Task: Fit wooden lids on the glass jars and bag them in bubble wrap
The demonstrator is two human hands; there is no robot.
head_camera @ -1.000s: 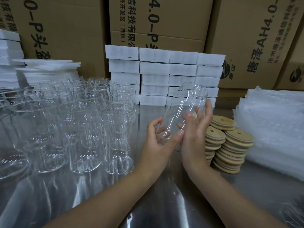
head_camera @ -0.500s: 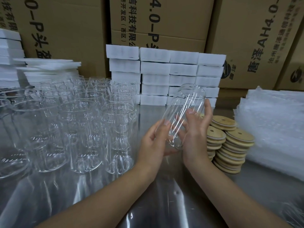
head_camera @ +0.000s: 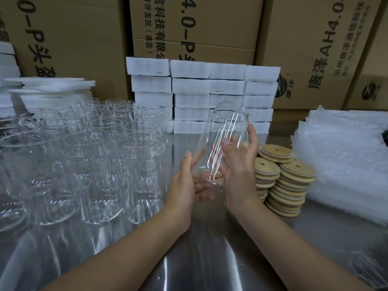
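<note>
Jar [head_camera: 225, 122] for this round is up off the table [head_camera: 199, 259], tilted w/ its open mouth pointing up and away from me, held btwn both grips just left of the wooden lids [head_camera: 287, 185]. Progress, as I judge it: barely started on this unit, since there's no lid on it, none picked up, and no finished bagged jar anywhere in view. The lids sit in stacks on the table beside the right grip [head_camera: 241, 175], and the bubble wrap bags [head_camera: 340, 156] lie piled further right, nobody touching either. A big crowd of bare jars [head_camera: 94, 160] fills the left of the table, all lidless as far as I can tell, so most of the job is left: lid on, then into a bag, then repeat. The left grip [head_camera: 184, 185] is half closed round the jar's bottom end, thumb laid up the near side, fingers curled under, seen thru the glass. The right grip wraps the mid-body, thumb on the front wall, fingers reaching up the far side, fairly straight but holding. Both have the jar; neither has anything else.
</note>
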